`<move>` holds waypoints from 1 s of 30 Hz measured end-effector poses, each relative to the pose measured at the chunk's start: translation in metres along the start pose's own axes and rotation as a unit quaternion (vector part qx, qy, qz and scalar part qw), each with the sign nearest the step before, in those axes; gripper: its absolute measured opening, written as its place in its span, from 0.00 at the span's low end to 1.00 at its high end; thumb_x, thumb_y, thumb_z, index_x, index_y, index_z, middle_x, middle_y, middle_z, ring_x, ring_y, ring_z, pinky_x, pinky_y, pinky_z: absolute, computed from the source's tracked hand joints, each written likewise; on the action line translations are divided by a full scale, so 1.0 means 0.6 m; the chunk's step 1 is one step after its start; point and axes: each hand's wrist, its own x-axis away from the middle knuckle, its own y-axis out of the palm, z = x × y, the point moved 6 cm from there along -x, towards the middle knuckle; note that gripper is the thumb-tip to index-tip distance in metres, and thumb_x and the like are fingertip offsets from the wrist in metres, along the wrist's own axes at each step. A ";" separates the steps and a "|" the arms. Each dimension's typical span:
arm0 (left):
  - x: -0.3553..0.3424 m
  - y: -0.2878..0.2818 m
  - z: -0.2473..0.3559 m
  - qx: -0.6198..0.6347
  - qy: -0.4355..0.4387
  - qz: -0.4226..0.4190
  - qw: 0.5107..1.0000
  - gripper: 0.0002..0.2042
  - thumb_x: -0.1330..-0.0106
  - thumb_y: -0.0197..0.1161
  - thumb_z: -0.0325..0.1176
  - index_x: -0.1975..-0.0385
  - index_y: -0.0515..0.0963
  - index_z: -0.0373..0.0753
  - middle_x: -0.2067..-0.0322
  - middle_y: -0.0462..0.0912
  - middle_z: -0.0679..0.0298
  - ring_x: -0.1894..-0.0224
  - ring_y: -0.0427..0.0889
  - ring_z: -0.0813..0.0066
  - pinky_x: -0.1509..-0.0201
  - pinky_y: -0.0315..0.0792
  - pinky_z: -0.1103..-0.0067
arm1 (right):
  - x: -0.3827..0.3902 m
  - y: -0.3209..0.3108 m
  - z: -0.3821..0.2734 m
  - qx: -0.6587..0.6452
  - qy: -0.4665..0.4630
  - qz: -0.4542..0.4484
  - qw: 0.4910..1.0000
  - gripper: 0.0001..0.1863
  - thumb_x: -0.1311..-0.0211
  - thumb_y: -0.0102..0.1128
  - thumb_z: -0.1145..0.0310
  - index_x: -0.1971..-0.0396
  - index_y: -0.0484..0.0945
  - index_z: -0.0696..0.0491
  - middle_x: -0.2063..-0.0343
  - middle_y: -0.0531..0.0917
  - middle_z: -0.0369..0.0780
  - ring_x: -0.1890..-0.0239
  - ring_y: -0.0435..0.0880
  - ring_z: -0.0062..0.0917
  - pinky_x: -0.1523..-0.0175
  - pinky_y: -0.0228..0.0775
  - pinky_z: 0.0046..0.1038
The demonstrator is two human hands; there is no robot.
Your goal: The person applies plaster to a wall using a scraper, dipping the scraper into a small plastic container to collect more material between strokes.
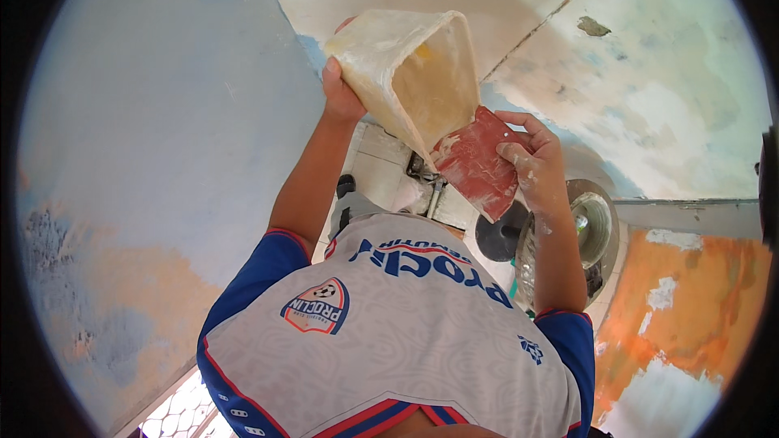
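One pale container (377,65), left grip (345,93) clasping; red spreader (479,166) at rim, right grip (535,154) pinching; I judge scraping; next: steady bracing.

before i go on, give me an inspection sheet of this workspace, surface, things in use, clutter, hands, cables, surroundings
surface: wall patchy in blue and pale tones; a dark crack and a chipped spot farther right
things in use: cream container tipped, residue on its walls; red scraper smeared pale, at the container's rim
clutter: round vessel below the right hand, contents unclear; dark round thing beside it
hands: left hand grips the container; right hand pinches the scraper
cables: nothing seen
surroundings: orange panel with white patches; tiled floor
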 end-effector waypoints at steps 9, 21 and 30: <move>0.056 -0.052 -0.142 0.047 -0.218 0.069 0.972 0.36 0.23 0.48 0.62 0.28 0.67 0.38 0.35 0.78 0.55 0.34 0.78 0.60 0.29 0.72 0.63 | -0.010 -0.035 0.091 -0.108 0.001 0.005 0.994 0.24 0.37 0.55 0.83 0.40 0.75 0.64 0.54 0.89 0.48 0.60 0.90 0.23 0.53 0.83 0.23; 0.114 -0.066 -0.183 0.038 -0.358 0.119 0.925 0.26 0.20 0.51 0.54 0.34 0.70 0.40 0.41 0.81 0.58 0.40 0.82 0.65 0.35 0.78 0.66 | -0.032 -0.048 0.154 -0.243 0.015 0.034 0.969 0.26 0.40 0.59 0.81 0.40 0.75 0.66 0.52 0.87 0.48 0.56 0.90 0.26 0.48 0.84 0.26; 0.123 -0.062 -0.170 -0.030 -0.365 0.117 0.923 0.25 0.21 0.56 0.46 0.31 0.61 0.43 0.41 0.76 0.58 0.40 0.80 0.65 0.37 0.79 0.65 | -0.047 -0.040 0.178 -0.338 0.000 0.040 0.940 0.25 0.39 0.57 0.81 0.40 0.73 0.66 0.46 0.85 0.51 0.48 0.88 0.34 0.39 0.83 0.35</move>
